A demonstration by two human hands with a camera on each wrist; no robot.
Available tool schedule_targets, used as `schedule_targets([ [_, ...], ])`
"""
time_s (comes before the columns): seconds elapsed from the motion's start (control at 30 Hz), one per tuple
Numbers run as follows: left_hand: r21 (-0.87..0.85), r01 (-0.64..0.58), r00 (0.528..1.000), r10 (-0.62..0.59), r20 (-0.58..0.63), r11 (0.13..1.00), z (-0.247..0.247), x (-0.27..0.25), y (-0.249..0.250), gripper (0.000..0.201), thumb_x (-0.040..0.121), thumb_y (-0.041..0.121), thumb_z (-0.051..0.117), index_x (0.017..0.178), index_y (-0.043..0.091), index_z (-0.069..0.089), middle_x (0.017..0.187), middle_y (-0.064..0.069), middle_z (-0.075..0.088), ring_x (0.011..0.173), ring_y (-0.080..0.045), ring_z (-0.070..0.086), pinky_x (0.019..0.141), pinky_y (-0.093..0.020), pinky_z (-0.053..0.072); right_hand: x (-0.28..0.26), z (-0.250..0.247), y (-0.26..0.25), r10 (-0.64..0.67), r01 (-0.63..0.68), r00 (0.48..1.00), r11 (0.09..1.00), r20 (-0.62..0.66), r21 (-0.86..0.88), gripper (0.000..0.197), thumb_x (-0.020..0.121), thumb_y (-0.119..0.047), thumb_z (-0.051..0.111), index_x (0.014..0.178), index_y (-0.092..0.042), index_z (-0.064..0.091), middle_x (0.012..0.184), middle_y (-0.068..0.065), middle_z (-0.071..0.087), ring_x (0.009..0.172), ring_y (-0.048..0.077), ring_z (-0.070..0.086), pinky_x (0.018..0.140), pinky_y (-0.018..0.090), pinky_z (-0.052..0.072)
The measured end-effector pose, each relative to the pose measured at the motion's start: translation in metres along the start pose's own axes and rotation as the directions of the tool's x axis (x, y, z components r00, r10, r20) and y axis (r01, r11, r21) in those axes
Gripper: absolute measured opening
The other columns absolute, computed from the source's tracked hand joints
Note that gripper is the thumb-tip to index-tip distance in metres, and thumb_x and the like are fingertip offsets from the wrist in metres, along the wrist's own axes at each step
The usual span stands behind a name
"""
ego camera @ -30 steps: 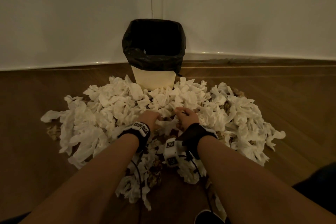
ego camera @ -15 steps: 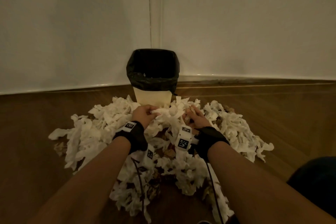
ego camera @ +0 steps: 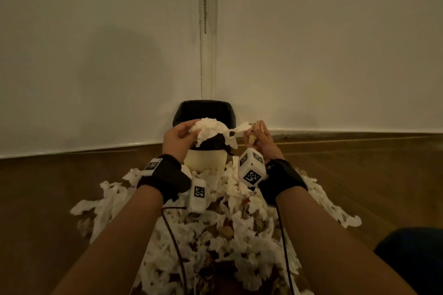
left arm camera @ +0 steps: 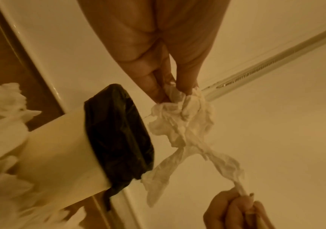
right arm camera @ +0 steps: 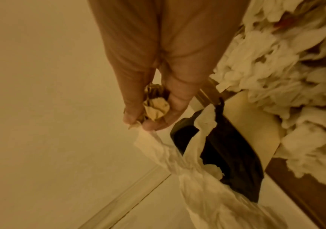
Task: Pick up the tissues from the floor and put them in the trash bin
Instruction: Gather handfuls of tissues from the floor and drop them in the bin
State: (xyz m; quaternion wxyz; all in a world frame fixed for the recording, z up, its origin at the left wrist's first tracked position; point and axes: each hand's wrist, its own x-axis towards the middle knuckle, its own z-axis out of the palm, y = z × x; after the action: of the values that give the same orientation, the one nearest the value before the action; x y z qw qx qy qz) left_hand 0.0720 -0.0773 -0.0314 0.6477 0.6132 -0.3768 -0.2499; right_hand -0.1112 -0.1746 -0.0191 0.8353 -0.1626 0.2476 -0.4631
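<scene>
A cream trash bin (ego camera: 206,161) with a black liner (ego camera: 203,110) stands in the room's corner. Both my hands are raised over its mouth. My left hand (ego camera: 179,133) pinches a crumpled white tissue (ego camera: 211,130) between fingers and thumb (left arm camera: 170,93). A twisted strip of that tissue (left arm camera: 223,168) stretches across to my right hand (ego camera: 257,135), which grips its end together with a small brownish wad (right arm camera: 156,108). The tissue (right arm camera: 197,175) hangs over the liner's opening (right arm camera: 227,162). A big pile of white tissues (ego camera: 227,230) covers the floor in front of the bin.
White walls (ego camera: 96,55) meet behind the bin, with a skirting board (ego camera: 72,148) along the wooden floor (ego camera: 40,199). Brownish scraps (ego camera: 225,230) lie mixed in the pile. A dark shape (ego camera: 412,258) sits at the lower right. Cables (ego camera: 175,246) hang from my wrist cameras.
Both hands have risen from the pile to above the bin's mouth, carrying the tissue with them. The head view has tilted up toward the corner.
</scene>
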Motion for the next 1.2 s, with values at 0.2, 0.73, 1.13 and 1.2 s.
schedule_targets([
  [0.2, -0.238, -0.089, 0.983, 0.047, -0.178, 0.967, -0.006, 0.018, 0.041, 0.024, 0.078, 0.015, 0.073, 0.099, 0.027, 0.071, 0.095, 0.006, 0.073, 0.092, -0.009, 0.068, 0.074, -0.021, 0.055, 0.001, 0.044, -0.017, -0.088, 0.079, 0.992, 0.992, 0.086, 0.101, 0.036, 0.095, -0.006, 0.05, 0.125, -0.022, 0.045, 0.092, 0.01, 0.057, 0.07, 0.017, 0.058, 0.059, 0.024, 0.057],
  [0.73, -0.277, 0.009, 0.955, -0.09, -0.282, 0.961, 0.013, 0.073, 0.025, 0.03, 0.079, 0.0, 0.069, 0.108, 0.008, 0.065, 0.104, -0.01, 0.068, 0.095, -0.022, 0.065, 0.089, -0.036, 0.053, 0.057, 0.079, 0.016, -0.255, 0.252, 0.967, 0.965, -0.029, -0.071, 0.05, 0.089, 0.014, 0.048, 0.136, -0.001, 0.04, 0.08, 0.012, 0.053, 0.064, 0.019, 0.05, 0.066, 0.028, 0.048],
  [1.13, 0.21, 0.192, 0.977, -0.166, -0.137, 0.959, 0.003, 0.098, -0.039, 0.045, 0.089, 0.019, 0.062, 0.131, 0.01, 0.052, 0.122, -0.013, 0.06, 0.111, -0.024, 0.057, 0.1, -0.032, 0.044, 0.106, 0.034, 0.034, -0.17, 0.2, 0.976, 0.44, 0.137, -0.876, 0.054, 0.093, -0.01, 0.053, 0.144, -0.013, 0.033, 0.131, 0.015, 0.052, 0.12, 0.027, 0.052, 0.101, 0.034, 0.043],
  [1.2, 0.188, 0.182, 0.981, -0.165, -0.106, 0.965, 0.003, 0.096, -0.039, 0.041, 0.091, 0.018, 0.058, 0.131, 0.01, 0.052, 0.121, -0.012, 0.059, 0.107, -0.022, 0.058, 0.098, -0.036, 0.047, 0.108, 0.034, 0.034, -0.136, 0.184, 0.981, 0.396, 0.141, -0.9, 0.052, 0.096, -0.013, 0.049, 0.145, -0.016, 0.031, 0.128, 0.016, 0.054, 0.117, 0.027, 0.052, 0.103, 0.039, 0.042],
])
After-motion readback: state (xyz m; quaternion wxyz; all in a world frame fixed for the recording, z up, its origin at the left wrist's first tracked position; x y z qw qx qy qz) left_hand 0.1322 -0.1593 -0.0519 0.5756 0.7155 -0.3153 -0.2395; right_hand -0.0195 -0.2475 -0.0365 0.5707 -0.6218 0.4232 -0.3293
